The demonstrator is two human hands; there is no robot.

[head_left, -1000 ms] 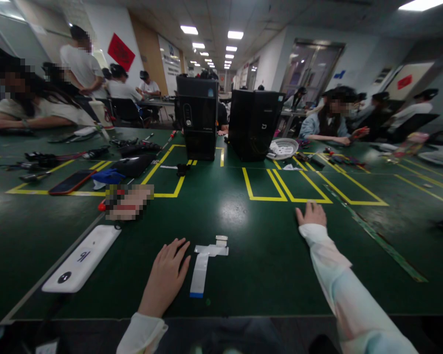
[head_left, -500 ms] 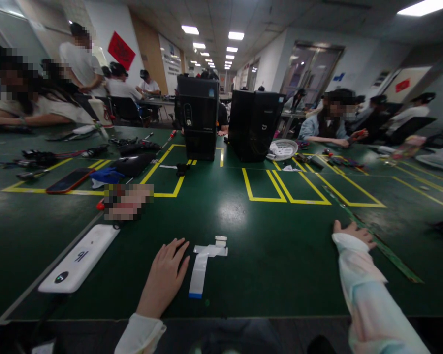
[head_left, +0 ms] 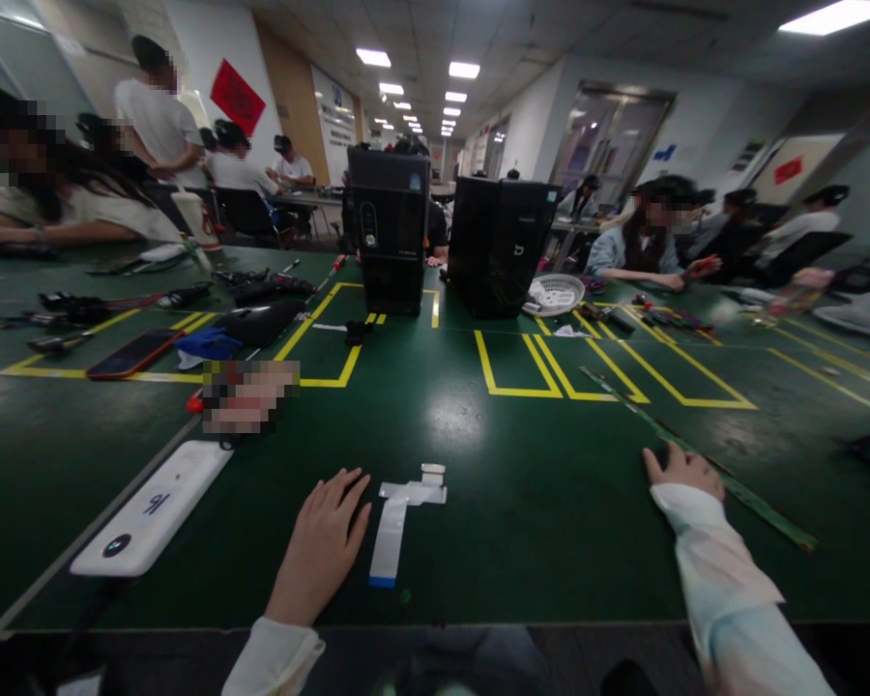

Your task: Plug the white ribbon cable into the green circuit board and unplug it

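My left hand point(head_left: 328, 541) lies palm down on the green table, fingers stretched out, holding nothing. Just right of its fingertips is a white flat ribbon cable point(head_left: 390, 541) with a blue end, bent into a T shape. A small pale connector piece is at its upper end. Over on the right, my right hand point(head_left: 685, 472) has its fingers bent over a long, thin green circuit board strip point(head_left: 761, 505). The strip slants from upper left to lower right, and the fingers hide part of its middle. Its far end reaches the yellow tape marks.
At left lies a white power bank point(head_left: 152, 507) with a dark cable. Beyond it are an orange-edged phone point(head_left: 136, 354) and a blue cloth-like item point(head_left: 209, 346). Two black computer towers point(head_left: 386, 232) stand at the back, beside a white basket point(head_left: 560, 290). Co-workers sit around.
The green strip has shifted left and turned, its far end swinging most. My right hand moved slightly left with it, fingers now more bent. My left hand and the ribbon cable stayed in place.
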